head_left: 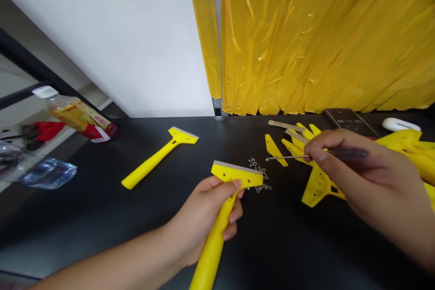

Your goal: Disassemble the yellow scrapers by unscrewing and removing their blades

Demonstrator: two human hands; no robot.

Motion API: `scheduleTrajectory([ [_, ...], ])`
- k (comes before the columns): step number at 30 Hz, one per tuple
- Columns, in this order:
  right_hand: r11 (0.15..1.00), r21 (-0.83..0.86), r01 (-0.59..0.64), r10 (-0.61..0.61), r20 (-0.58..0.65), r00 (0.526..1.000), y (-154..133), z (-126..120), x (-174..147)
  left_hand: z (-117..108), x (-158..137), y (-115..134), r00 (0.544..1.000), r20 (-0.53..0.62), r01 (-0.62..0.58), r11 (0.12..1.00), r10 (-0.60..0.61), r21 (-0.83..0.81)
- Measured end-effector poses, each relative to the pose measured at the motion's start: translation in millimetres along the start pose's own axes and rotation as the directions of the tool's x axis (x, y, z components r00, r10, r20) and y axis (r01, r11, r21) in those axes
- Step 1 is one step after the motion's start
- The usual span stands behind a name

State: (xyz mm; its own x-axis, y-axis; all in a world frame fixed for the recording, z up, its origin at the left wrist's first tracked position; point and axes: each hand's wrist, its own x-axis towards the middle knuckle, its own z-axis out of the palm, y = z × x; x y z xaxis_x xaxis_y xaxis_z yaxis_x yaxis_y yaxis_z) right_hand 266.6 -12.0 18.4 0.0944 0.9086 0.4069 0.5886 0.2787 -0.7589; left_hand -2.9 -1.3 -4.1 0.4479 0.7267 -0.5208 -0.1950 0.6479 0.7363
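Observation:
My left hand [212,208] is closed around the neck of a yellow scraper [212,244], its thumb pressing on the head below the grey blade [238,166]. Two holes show in the scraper's head. In my right hand [367,176] a thin screwdriver [292,157] is pinched, its shaft pointing left. A small bit of metal, perhaps a screw, seems to sit at its tip. Small screws and nuts [261,176] lie scattered just behind and beside the scraper head. A loose yellow cover plate [274,149] lies behind the screwdriver tip.
Another yellow scraper [159,156] lies on the black table [136,235] at left. Yellow scraper parts [319,186] and loose blades [285,125] are piled at right. Behind stand a phone [350,120] and a white case [401,124]. Two bottles [81,115] lie or lean at far left.

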Motion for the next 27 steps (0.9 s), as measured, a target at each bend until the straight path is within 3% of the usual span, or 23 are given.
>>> scheduleTrajectory([
  [3,0.998,0.052,0.044,-0.043,-0.007,0.999,-5.5,2.0,-11.4,0.9,0.2,0.5,1.0,-0.014,0.009,1.0,-0.009,-0.01],
  [8,0.984,0.111,0.14,-0.154,0.128,0.98,-10.1,4.4,-21.4,3.1,0.1,1.6,1.0,-0.017,0.026,1.0,-0.026,-0.003],
  [27,0.957,0.093,0.276,-0.288,0.155,0.945,-10.5,9.3,-18.1,3.3,-2.5,-0.4,1.0,0.002,0.027,0.998,-0.027,-0.049],
])
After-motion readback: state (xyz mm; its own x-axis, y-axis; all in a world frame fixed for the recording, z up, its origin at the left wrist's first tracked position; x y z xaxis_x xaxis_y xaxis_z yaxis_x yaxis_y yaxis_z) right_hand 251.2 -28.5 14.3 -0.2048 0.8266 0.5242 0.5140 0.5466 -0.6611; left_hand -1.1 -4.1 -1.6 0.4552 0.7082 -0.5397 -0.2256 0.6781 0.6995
